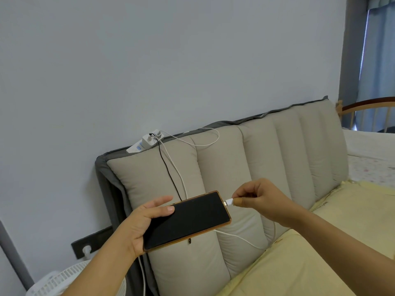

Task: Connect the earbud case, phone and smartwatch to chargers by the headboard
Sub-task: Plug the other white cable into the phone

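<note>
The left hand (139, 223) grips the phone (187, 221) by one short end, thumb across the dark screen and fingers behind it, holding it in the air in front of the padded headboard (256, 159). The right hand (260, 199) pinches the white plug (228, 202) between thumb and fingertips, its metal tip just at the phone's far short edge, seemingly lined up with the port but not seated as far as can be seen. The phone looks rigid, flat and smooth, with a glass face that would likely slip or crack if dropped, so a hold on the orange-brown case edges seems safest. The plug is small and stiff, best held by its body, while the white cable (241, 238) trailing from it is limp and light (it loops below the phone). White and black leads run up to the power strip (147, 142) on top of the headboard. No brand or writing is legible anywhere; the earbud case and smartwatch are not visible.
</note>
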The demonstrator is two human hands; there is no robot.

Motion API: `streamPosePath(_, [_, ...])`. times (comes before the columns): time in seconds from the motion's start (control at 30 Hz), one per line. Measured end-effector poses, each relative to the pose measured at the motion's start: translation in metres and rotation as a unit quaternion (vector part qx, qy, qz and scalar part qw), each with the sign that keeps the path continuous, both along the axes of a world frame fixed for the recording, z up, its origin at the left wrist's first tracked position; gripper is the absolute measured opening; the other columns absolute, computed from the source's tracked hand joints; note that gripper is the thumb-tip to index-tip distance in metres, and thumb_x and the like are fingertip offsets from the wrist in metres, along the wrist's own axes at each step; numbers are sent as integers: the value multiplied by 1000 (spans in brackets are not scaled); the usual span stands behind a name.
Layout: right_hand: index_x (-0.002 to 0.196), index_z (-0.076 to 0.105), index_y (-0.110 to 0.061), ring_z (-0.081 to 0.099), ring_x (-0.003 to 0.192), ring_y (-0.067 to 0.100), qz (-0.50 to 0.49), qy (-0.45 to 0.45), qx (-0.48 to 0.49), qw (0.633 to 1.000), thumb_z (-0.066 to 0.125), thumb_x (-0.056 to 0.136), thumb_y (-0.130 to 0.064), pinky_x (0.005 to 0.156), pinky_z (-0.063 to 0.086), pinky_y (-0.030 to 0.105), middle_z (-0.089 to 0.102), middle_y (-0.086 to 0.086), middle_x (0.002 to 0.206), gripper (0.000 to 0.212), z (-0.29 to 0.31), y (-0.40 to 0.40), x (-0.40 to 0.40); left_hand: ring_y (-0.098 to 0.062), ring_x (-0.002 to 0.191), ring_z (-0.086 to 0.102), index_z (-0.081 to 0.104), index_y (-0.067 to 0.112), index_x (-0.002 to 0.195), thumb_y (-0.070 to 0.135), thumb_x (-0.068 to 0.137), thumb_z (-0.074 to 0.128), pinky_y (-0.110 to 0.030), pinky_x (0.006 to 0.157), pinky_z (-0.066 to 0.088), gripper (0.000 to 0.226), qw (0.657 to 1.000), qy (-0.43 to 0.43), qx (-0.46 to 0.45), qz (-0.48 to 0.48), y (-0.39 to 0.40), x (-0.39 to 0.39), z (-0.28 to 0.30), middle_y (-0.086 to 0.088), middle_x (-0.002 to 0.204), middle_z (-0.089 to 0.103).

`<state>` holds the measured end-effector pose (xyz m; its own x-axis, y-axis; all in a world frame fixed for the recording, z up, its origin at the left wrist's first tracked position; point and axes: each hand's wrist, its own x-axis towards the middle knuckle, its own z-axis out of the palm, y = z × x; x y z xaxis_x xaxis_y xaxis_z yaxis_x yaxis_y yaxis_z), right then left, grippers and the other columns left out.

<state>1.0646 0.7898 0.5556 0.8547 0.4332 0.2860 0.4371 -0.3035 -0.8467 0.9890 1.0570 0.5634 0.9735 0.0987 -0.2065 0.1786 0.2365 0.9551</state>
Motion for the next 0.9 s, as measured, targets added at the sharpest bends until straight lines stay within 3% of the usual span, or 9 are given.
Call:
streamPosePath(0.13, [86,74,-12,66,85,27,-4,-5,-13,1000,67,83,-10,80,57,29,71,13,86,8,4,1,-2,-33,79,66,68,17,107,5,62,69,-35,50,57,46,1000,-4,8,-5,-2,-3,3,-20,98,69])
streamPosePath(0.23, [85,74,-14,66,85,27,-3,-2,-11,1000,67,83,-10,78,57,25,71,11,85,8,6,1,-4,-33,79,65,67,17,107,5,62,69,-34,47,56,46,1000,-8,7,-7,-3,-5,5,-20,98,67])
streamPosePath(0.5, [84,74,-13,64,82,29,6,-8,-18,1000,68,82,-10,79,56,33,70,16,85,7,9,-2,-7,-33,79,66,68,18,106,5,61,70,-36,54,58,47,1000,-17,9,14,-1,-4,2,-20,96,69])
streamPosePath(0.9, [81,74,-16,61,71,11,4,-9,-33,999,69,82,-10,68,52,18,70,9,79,8,10,-4,-5,-34,83,65,67,18,109,5,61,70,-38,56,58,50,1000,-18,3,-5,0,0,0,-22,101,67])
